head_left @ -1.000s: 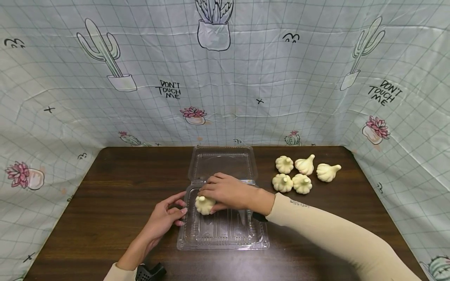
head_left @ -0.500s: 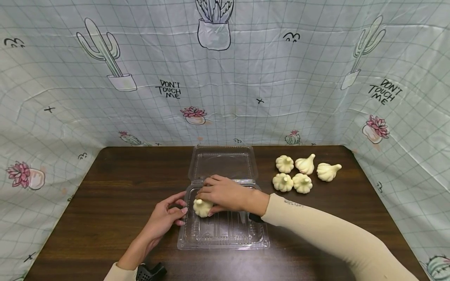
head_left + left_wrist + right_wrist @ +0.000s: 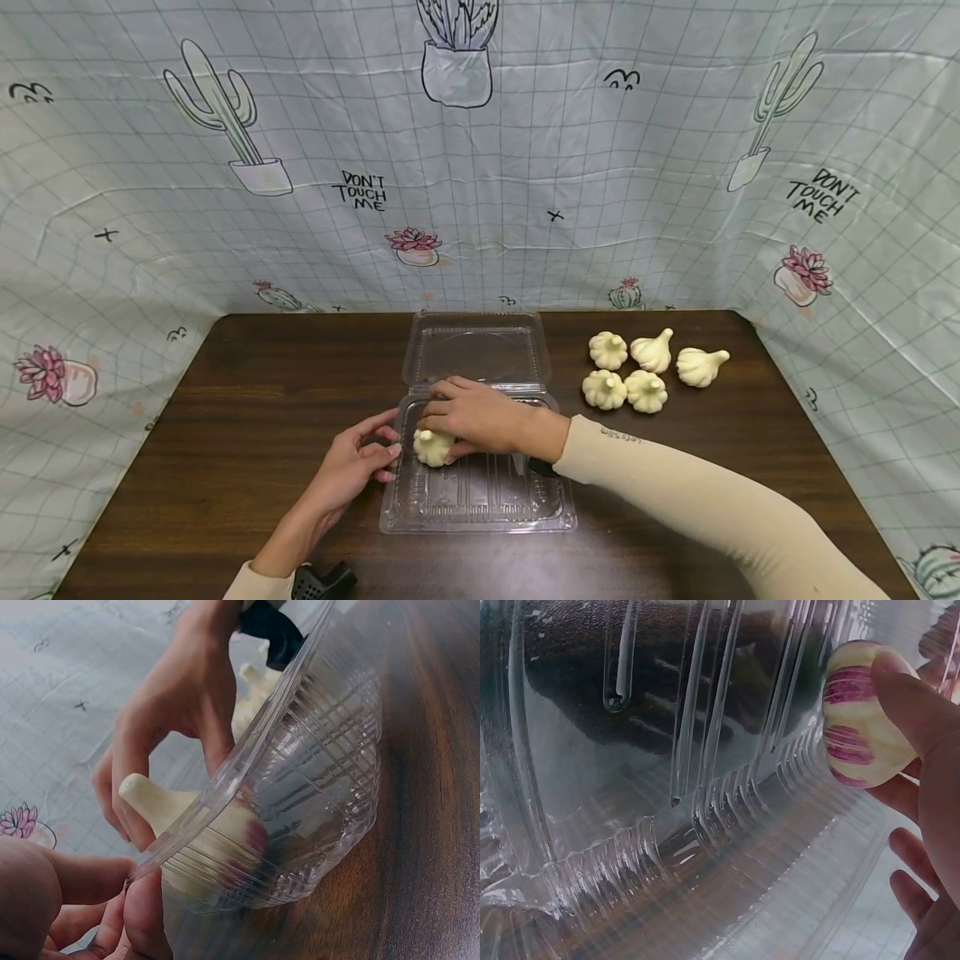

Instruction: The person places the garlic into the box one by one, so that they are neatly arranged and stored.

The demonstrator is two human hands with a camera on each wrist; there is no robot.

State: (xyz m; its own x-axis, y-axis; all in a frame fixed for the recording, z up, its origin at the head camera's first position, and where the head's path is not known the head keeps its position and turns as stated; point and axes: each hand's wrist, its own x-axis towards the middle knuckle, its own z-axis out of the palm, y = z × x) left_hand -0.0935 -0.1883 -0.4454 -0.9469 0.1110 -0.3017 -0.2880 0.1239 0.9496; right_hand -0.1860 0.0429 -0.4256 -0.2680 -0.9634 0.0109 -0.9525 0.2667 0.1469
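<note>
A clear plastic clamshell box (image 3: 480, 527) lies on the table with its lid (image 3: 480, 350) folded back. My right hand (image 3: 483, 417) grips a garlic bulb (image 3: 432, 448) inside the left part of the base. The bulb's stem points up in the head view; purple streaks show on the bulb (image 3: 851, 727) in the right wrist view. With thumb and fingers my left hand (image 3: 351, 467) pinches the left rim of the box, plain in the left wrist view where the thumb and fingertips meet on the rim (image 3: 225, 784).
Several garlic bulbs (image 3: 647, 390) sit in a loose group at the back right of the dark wooden table (image 3: 285, 392). A patterned cloth (image 3: 480, 167) hangs behind the table and along both sides.
My right hand and the garlic bulb have shifted slightly left and toward the front inside the box. The left hand stays on the rim.
</note>
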